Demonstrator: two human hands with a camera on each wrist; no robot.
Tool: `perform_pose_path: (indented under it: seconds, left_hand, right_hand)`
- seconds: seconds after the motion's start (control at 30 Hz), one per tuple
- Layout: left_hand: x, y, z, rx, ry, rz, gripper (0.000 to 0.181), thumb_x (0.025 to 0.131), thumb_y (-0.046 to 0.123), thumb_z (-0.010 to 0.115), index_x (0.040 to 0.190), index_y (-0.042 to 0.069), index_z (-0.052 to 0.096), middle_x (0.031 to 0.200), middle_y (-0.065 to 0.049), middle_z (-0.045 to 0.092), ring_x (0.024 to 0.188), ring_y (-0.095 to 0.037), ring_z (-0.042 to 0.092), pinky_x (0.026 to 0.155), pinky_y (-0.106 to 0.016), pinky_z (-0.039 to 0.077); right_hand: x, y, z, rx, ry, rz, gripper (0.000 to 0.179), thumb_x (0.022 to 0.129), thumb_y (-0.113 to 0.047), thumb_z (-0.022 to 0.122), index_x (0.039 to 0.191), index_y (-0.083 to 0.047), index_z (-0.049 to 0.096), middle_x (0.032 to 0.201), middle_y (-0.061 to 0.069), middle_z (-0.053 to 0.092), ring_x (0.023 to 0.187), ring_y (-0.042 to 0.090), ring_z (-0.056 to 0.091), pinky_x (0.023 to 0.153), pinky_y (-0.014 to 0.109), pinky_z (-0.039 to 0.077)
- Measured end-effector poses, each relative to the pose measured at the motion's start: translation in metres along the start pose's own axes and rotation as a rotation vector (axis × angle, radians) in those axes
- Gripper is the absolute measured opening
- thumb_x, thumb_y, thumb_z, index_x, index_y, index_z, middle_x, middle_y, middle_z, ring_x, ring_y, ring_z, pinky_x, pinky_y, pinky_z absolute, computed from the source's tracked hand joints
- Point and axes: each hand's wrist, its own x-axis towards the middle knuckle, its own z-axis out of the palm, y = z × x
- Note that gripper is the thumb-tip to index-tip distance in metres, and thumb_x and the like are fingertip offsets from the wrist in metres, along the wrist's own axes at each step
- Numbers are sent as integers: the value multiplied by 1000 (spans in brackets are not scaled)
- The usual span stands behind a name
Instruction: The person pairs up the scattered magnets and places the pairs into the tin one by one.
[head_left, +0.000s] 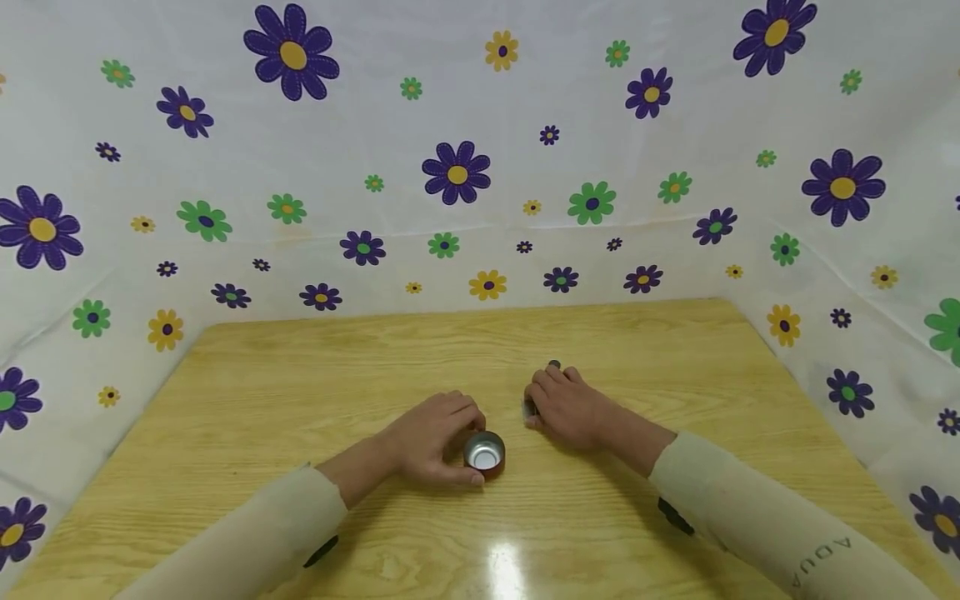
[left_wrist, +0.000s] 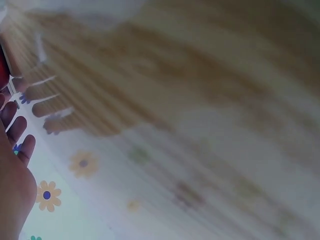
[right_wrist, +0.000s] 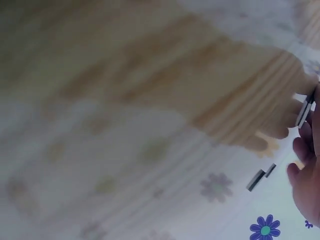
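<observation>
In the head view, a small round metal cup [head_left: 484, 454], silvery inside and dark red outside, stands on the wooden table. My left hand [head_left: 438, 442] holds it between thumb and index finger from the left side. The left wrist view shows only a red edge of it [left_wrist: 3, 70] beside the left hand [left_wrist: 15, 170]. To the right, my right hand [head_left: 566, 407] grips a small dark thing with a silvery edge [head_left: 529, 410], mostly hidden under the fingers. A thin metallic piece [right_wrist: 305, 112] shows at the right hand [right_wrist: 307, 175] in the right wrist view.
Just beyond the right fingers is a small dark round thing [head_left: 554, 364]. Near that hand in the right wrist view lies a short dark and silvery piece [right_wrist: 257, 180]. White flowered cloth [head_left: 457, 108] encloses the back and sides of the wooden table [head_left: 337, 367].
</observation>
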Motion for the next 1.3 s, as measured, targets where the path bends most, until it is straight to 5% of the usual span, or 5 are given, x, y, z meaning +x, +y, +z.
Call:
perform_pose_path:
  seconds: [0.27,0.8,1.3]
  left_hand:
    - [7,-1,-3,-13,35,-6,52,85,64,65,110,18,65,105,7,60,96,-9,54,86,-32,47]
    - [13,-7,3,77,77,-79,57,84,72,61,110,21,65,106,7,59,99,-11,52,85,-35,42]
    - [23,-2,4,224,13,-149,58,91,67,54,113,14,62,107,1,61,100,-17,53,91,-38,42]
  right_hand:
    - [4,2,-3,133,-75,43,39,105,-43,46,125,-9,50,116,6,49,105,23,42,93,43,34]
    - [3,5,-3,198,-25,29,38,102,-43,54,121,-11,47,107,3,45,95,20,37,83,37,32]
    - [3,3,0,154,43,-74,36,104,-36,51,131,-13,48,113,-2,56,99,15,45,88,34,39]
